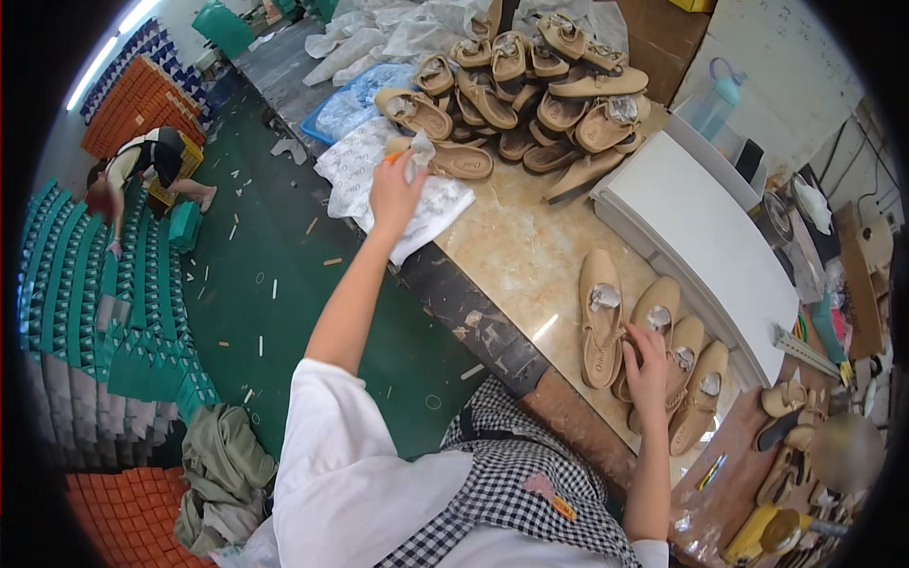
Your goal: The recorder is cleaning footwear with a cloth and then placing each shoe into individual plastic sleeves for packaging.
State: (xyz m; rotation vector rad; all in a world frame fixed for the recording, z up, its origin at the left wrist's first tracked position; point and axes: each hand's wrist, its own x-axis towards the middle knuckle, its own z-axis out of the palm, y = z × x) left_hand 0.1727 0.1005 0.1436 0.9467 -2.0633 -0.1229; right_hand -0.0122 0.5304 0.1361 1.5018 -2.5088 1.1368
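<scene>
Left hand (394,197): fingers drawn together at the tips, apparently pinching a crumpled white tissue (419,151). It is over the printed paper (355,175), just beside a tan shoe (464,163) at the near edge of the shoe pile (530,99). Right hand (648,369): fingers bent, touching the second of four tan shoes in a row (689,333) on the counter (516,227), beside the white box (701,227). From my view I cannot tell whether it grips or only rests there.

Handling notes (my estimates): the tissue should weigh next to nothing, crush readily and tear if tugged; I would use a light fingertip pinch at a bunched fold. The shoes look light, with soft uppers that may dent and a firmer sole. I would take one at the heel or by the side rim, thumb inside, avoiding the bow. The wads of stuffing (604,297) sit loose-looking in the openings; tipping could shed them. Printed paper looks thin and slippery, so a dragged shoe might carry it along.
</scene>
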